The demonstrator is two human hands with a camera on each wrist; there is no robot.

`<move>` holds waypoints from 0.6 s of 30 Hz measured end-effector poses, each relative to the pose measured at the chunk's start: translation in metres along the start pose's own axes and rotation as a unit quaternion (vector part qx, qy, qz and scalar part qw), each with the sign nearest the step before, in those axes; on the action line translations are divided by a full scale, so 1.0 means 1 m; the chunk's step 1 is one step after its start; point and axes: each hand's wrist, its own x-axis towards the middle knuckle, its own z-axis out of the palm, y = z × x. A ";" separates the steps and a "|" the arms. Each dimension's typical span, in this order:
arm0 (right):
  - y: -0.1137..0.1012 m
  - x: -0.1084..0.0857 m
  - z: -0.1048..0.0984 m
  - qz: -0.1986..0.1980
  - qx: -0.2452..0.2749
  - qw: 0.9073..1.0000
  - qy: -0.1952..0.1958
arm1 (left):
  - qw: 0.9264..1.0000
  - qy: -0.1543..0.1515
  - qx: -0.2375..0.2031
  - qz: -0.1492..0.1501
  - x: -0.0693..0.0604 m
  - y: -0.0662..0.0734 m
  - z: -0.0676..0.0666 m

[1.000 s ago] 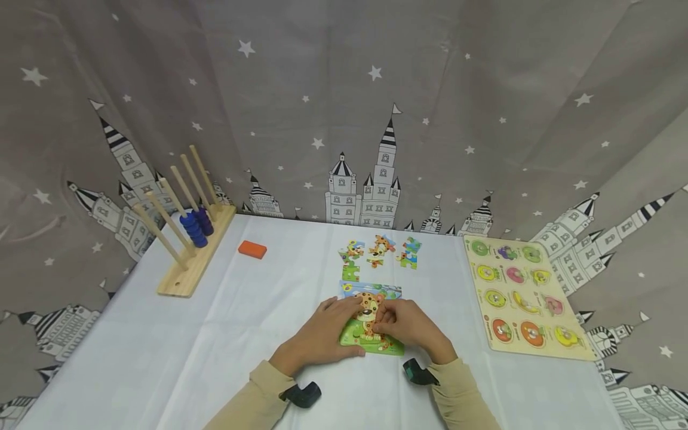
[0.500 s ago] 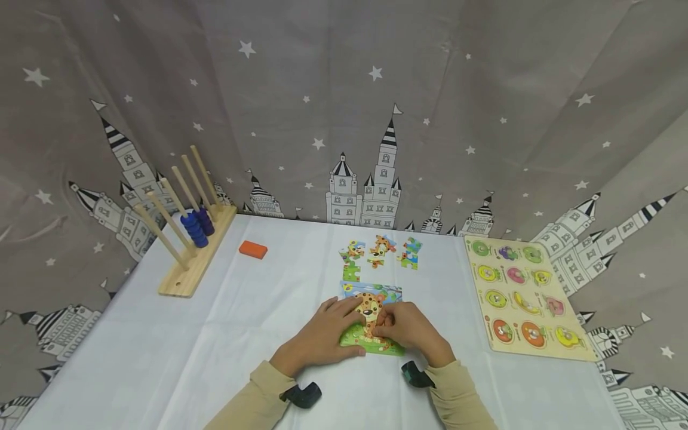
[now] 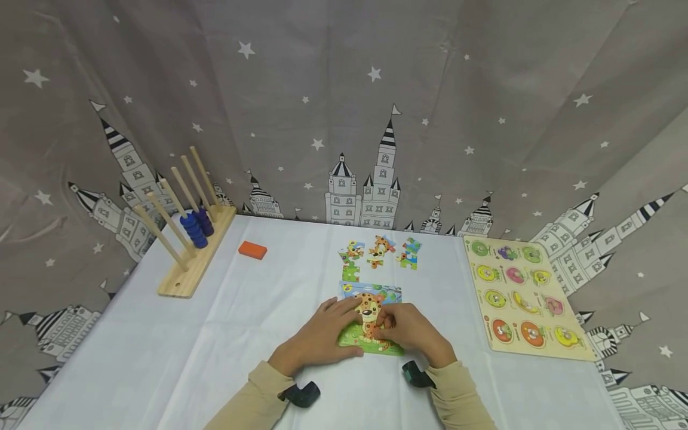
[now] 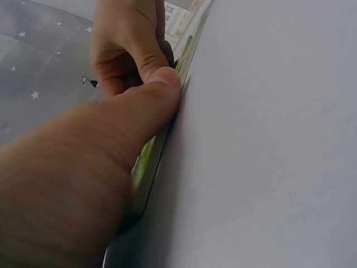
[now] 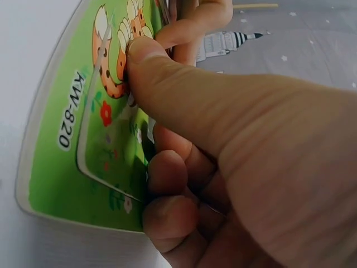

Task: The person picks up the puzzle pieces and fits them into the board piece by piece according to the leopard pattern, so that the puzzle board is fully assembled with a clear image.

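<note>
The leopard puzzle board [image 3: 359,345] lies flat on the white tablecloth [image 3: 231,370], and on my feed the left hand [image 3: 322,331] rests over its left side, fingers extended, thumb at the near edge, I judge to stop it sliding. The right hand [image 3: 411,328] bends its thumb and fingers close over the lower right, but I cannot tell whether they pinch a piece. Just beyond, loose pieces [image 3: 351,273] seem spread for easy viewing, with the fruit board [image 3: 537,350] and peg rack [image 3: 194,272] well apart on either side.
</note>
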 end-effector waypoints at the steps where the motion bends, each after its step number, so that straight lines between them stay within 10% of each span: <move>1: 0.000 0.000 0.000 -0.001 0.000 1.000 0.000 | 1.000 -0.001 -0.005 -0.001 -0.001 0.000 0.000; 10: 0.000 0.005 -0.005 -0.018 0.009 1.000 0.012 | 1.000 -0.008 -0.028 -0.001 -0.003 -0.001 -0.001; 18: -0.012 0.061 -0.021 -0.023 0.035 0.996 0.079 | 0.997 0.001 -0.006 -0.078 -0.014 -0.010 -0.013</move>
